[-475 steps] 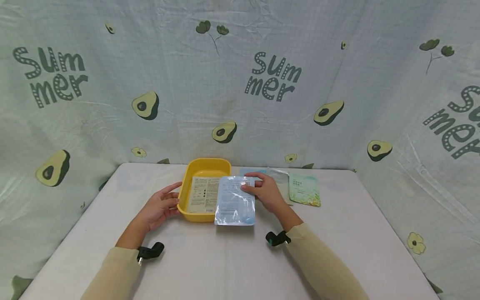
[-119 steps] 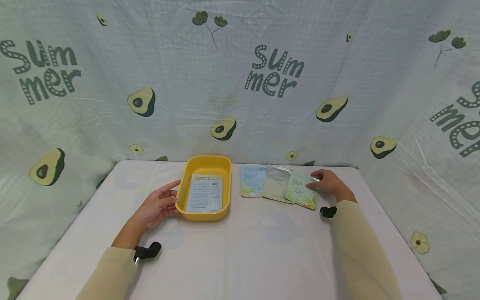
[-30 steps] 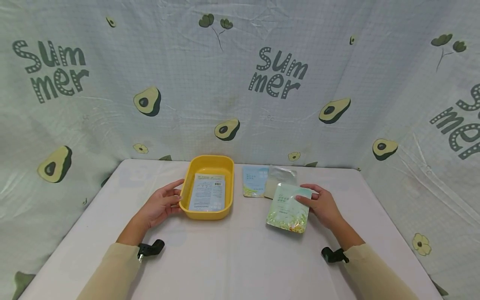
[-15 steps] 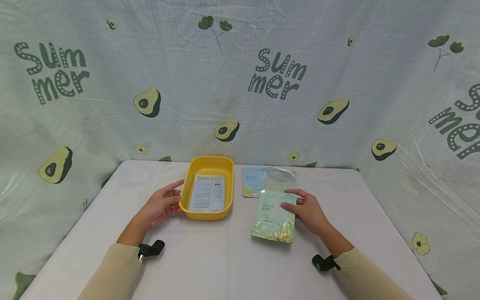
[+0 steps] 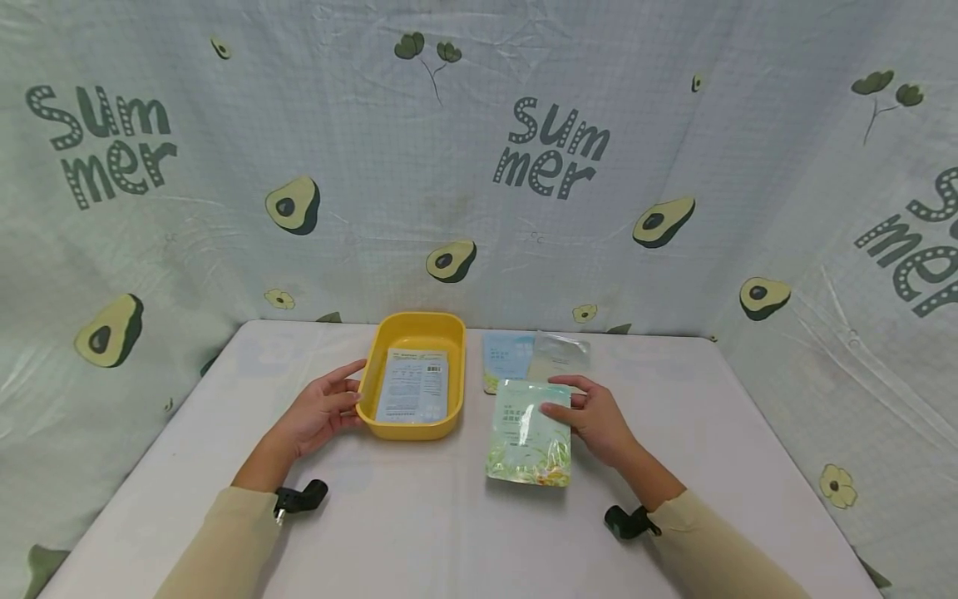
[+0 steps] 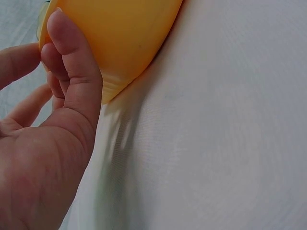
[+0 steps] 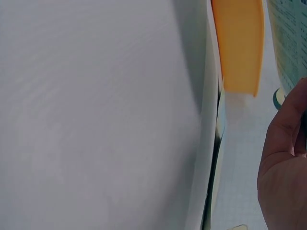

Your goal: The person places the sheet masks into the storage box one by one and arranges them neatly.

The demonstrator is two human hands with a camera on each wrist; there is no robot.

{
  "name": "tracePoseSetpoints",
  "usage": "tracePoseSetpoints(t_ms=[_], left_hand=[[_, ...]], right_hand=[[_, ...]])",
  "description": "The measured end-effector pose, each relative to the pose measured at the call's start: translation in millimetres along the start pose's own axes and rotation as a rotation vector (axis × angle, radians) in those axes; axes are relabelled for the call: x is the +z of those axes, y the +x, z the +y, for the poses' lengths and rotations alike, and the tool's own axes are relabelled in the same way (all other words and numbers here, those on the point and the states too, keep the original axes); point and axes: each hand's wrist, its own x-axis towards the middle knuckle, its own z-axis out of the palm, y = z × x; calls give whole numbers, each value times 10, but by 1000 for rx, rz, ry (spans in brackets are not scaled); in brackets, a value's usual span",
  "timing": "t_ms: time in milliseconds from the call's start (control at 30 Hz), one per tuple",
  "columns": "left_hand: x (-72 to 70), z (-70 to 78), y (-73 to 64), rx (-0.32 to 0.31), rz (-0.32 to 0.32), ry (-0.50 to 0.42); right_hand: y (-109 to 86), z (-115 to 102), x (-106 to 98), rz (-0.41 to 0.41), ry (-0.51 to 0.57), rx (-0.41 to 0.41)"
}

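Green sachet point(image 5: 528, 433), pinched by right hand point(image 5: 595, 416) at centre frame; slippage is risked. Yellow tray point(image 5: 412, 376) is steadied by left hand point(image 5: 318, 412), fingers extended.

Bright, even, soft light — faint shadows; head view bows at its edges, wrist views blur close-up.

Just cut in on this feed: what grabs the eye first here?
The yellow tray at mid-table, a white packet lying flat inside it, the left hand against its left side. Just right of it, the right hand pinches a green packet; two more packets lie behind.
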Motion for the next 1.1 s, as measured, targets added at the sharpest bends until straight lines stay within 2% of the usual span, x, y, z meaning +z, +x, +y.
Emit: tracePoseSetpoints(t_ms=[333, 700, 933, 1100], left_hand=[[1, 0, 3, 1, -5, -3], [-3, -12, -4, 2, -3, -3], [-8, -14, -4, 3, -4, -9], [-10, -13, 8, 5, -5, -11]], right_hand=[[82, -74, 175, -47, 57, -26], [210, -211, 386, -51, 50, -21], [306, -309, 509, -41, -10, -26], [393, -356, 602, -64, 20, -39]])
